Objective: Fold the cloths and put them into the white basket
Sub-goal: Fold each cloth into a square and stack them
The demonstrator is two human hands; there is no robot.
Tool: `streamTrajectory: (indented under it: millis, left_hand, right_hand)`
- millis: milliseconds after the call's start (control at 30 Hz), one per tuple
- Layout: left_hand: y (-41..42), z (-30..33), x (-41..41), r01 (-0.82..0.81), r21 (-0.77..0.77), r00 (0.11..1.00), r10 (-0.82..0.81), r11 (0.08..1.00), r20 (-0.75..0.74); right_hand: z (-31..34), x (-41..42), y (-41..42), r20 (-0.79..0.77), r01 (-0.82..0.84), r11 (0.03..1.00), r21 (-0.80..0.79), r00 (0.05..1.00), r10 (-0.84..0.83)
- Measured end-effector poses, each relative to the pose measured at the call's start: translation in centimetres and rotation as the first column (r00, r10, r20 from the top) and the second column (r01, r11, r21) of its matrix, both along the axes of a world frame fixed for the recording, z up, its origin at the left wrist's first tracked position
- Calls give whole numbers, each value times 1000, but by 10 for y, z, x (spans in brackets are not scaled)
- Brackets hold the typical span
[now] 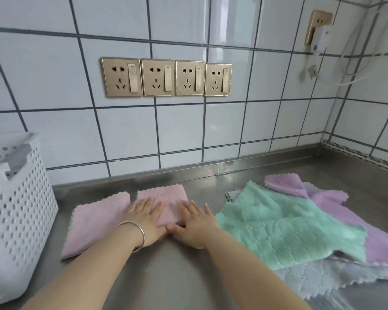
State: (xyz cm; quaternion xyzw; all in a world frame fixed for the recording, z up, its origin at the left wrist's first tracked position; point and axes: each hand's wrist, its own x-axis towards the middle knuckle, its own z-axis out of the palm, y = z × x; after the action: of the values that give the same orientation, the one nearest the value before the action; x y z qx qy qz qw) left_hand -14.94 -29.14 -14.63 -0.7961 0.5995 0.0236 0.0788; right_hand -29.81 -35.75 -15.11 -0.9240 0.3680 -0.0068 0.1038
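Both hands' fingers (154,209) flat on folded pink cloth (166,198), steel counter (166,276)

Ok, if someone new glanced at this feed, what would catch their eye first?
Both hands, left hand and right hand, pressed flat on a folded pink cloth at the centre of the steel counter. Next, the loose heap to the right, topped by a green cloth. Then the white basket at the left edge.

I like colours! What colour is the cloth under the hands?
Pink. The cloth shows best in the head view, with both hands flat on it.
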Motion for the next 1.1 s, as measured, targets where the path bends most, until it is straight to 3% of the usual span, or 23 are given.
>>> streamTrajectory:
  millis: [67,167,333,467,567,667,767,900,967,1100]
  left_hand:
    - [11,7,-8,49,-185,999,-53,981,-13]
    - [28,9,-34,109,-502,988,-150,858,-42]
    - [45,-5,-97,29,-463,939,-183,886,-291]
    - [56,-10,-126,58,-371,930,-186,927,-318]
    - [61,-3,-153,140,-363,921,-256,921,-295]
    - [64,0,-179,155,-401,924,-275,903,-264]
    - [69,8,-193,54,-572,922,-261,818,-286]
    - [89,26,-216,-2,-695,892,-314,719,-327]
    - [99,33,-230,-7,-711,870,-347,703,-351]
    - [113,42,-226,-70,-680,888,-265,730,-377]
  right_hand:
    - [3,-26,19,96,106,991,-81,991,-98]
    - [-1,-72,56,291,342,872,-351,925,-245]
    - [-13,-124,67,221,433,783,-447,901,-373]
    - [-11,-139,75,235,421,807,-413,906,-353]
    - [-1,-156,85,410,427,839,-339,869,-276]
    - [14,-172,94,606,455,872,-178,749,-267]
    - [31,-185,104,614,344,938,-50,751,-243]
    - [53,-195,111,629,244,968,-59,762,-154]
    - [64,-195,116,621,217,974,-61,772,-134]
    - [80,-193,131,615,134,989,-56,785,-71]
